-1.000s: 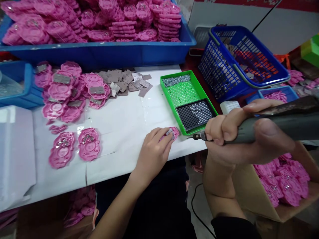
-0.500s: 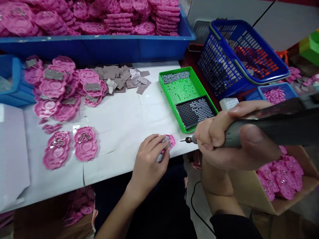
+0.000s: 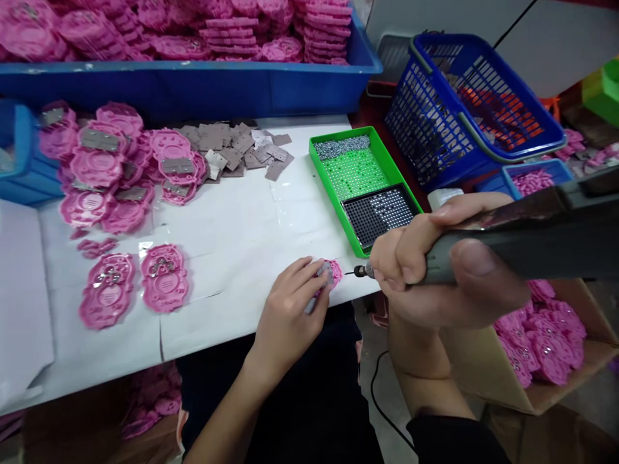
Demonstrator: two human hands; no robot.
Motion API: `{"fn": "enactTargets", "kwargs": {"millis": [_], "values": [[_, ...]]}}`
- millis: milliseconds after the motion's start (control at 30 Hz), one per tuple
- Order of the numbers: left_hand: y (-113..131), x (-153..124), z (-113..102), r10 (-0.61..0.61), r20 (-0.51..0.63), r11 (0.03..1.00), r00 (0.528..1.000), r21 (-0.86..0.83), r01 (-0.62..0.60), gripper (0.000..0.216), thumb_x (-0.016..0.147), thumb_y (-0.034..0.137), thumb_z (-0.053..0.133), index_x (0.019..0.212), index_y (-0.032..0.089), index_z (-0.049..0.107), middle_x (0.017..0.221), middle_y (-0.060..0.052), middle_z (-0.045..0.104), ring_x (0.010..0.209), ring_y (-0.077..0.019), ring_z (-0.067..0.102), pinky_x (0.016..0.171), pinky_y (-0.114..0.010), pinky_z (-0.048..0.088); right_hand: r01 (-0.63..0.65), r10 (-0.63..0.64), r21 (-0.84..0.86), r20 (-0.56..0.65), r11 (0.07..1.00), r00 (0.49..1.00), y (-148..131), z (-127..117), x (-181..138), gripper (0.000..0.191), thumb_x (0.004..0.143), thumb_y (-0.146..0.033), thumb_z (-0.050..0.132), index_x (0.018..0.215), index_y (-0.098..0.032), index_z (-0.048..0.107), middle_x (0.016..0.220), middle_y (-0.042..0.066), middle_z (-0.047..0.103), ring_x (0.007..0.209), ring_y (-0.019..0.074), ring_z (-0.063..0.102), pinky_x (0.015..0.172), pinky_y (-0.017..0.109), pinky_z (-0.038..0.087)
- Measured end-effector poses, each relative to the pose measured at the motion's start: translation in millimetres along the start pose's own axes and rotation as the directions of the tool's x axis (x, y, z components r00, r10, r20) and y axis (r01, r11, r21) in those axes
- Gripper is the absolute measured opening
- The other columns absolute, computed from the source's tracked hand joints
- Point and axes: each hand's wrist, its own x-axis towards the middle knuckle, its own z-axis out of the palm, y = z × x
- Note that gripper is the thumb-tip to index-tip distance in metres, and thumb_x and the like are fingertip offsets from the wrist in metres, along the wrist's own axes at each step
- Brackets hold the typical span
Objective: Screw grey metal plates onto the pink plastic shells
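Observation:
My left hand (image 3: 293,306) is closed over a pink plastic part (image 3: 336,273) at the table's front edge. A grey metal plate (image 3: 327,270) lies on that part under my fingers, which hide most of both. In my right hand (image 3: 435,264) is a dark electric screwdriver (image 3: 503,248), held nearly level and pointing left. Its thin bit (image 3: 353,273) ends just right of the pink part, and a small gap seems to separate them. Two pink casings (image 3: 107,290) with shiny metal pieces lie flat at the left.
A green tray (image 3: 338,212) holds small screws and a black perforated plate (image 3: 380,216). Grey metal plates (image 3: 232,148) and pink casings (image 3: 99,164) are heaped farther back. Behind stands a blue bin (image 3: 217,90); a blue basket (image 3: 420,129) and a cardboard box (image 3: 469,367) are at right.
My right hand has brought the screwdriver slightly left, so its bit is nearer the pink part. My left hand keeps its hold with hardly any movement.

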Motion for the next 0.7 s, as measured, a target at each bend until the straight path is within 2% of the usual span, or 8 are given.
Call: {"fn": "enactTargets", "kwargs": {"millis": [300, 400, 533, 600, 700], "values": [[0.9, 0.5, -0.2, -0.006, -0.009, 1.0, 1.0, -0.003, 0.006, 0.016, 0.095, 0.014, 0.067, 0.109, 0.02, 0.073, 0.119, -0.009, 0.077, 0.118, -0.0262, 0.07, 0.104, -0.05, 0.061, 0.052, -0.051, 0.018, -0.04, 0.998, 0.998, 6.5, 10.6, 0.2, 0.01, 0.088, -0.034, 0.067, 0.094, -0.029, 0.061, 0.048, -0.009, 0.045, 0.03, 0.0109, 0.037, 0.031, 0.027, 0.036], [0.7, 0.2, -0.7, -0.009, -0.006, 1.0, 1.0, -0.002, 0.009, 0.016, 0.095, 0.014, 0.068, 0.109, 0.019, 0.073, 0.12, -0.009, 0.077, 0.119, -0.0263, 0.07, 0.104, -0.05, 0.061, 0.018, -0.016, 0.03, -0.044, 0.999, 0.999, 15.7, 12.9, -0.2, 0.014, 0.087, -0.034, 0.069, 0.094, -0.029, 0.059, 0.046, -0.01, 0.045, 0.029, 0.0113, 0.037, 0.033, 0.028, 0.037], [0.7, -0.5, -1.2, -0.004, -0.005, 1.0, 1.0, -0.009, 0.004, 0.02, 0.095, 0.014, 0.068, 0.113, 0.018, 0.073, 0.121, -0.009, 0.077, 0.119, -0.0259, 0.07, 0.105, -0.049, 0.061, -0.04, 0.046, 0.046, -0.128, 0.998, 0.991, 33.6, 15.2, -0.7, 0.026, 0.083, -0.043, 0.075, 0.092, -0.029, 0.055, 0.044, -0.012, 0.04, 0.028, 0.0107, 0.035, 0.032, 0.027, 0.034], [0.7, -0.6, -1.2, -0.008, -0.008, 1.0, 1.0, -0.017, 0.008, 0.021, 0.095, 0.014, 0.068, 0.114, 0.019, 0.073, 0.121, -0.009, 0.076, 0.119, -0.0261, 0.07, 0.105, -0.049, 0.061, -0.044, 0.05, 0.043, -0.152, 0.998, 0.987, 41.0, 16.2, -0.7, 0.03, 0.082, -0.046, 0.077, 0.091, -0.029, 0.054, 0.044, -0.012, 0.039, 0.028, 0.0095, 0.032, 0.032, 0.027, 0.032], [0.4, -0.5, -0.8, -0.009, -0.014, 1.0, 1.0, -0.03, 0.009, 0.02, 0.095, 0.014, 0.068, 0.113, 0.019, 0.073, 0.122, -0.009, 0.076, 0.119, -0.0261, 0.07, 0.105, -0.049, 0.061, -0.005, 0.013, 0.063, -0.117, 0.998, 0.993, 46.6, 17.2, -0.7, 0.027, 0.083, -0.044, 0.075, 0.094, -0.028, 0.055, 0.045, -0.012, 0.04, 0.028, 0.0088, 0.031, 0.032, 0.026, 0.032]]}}
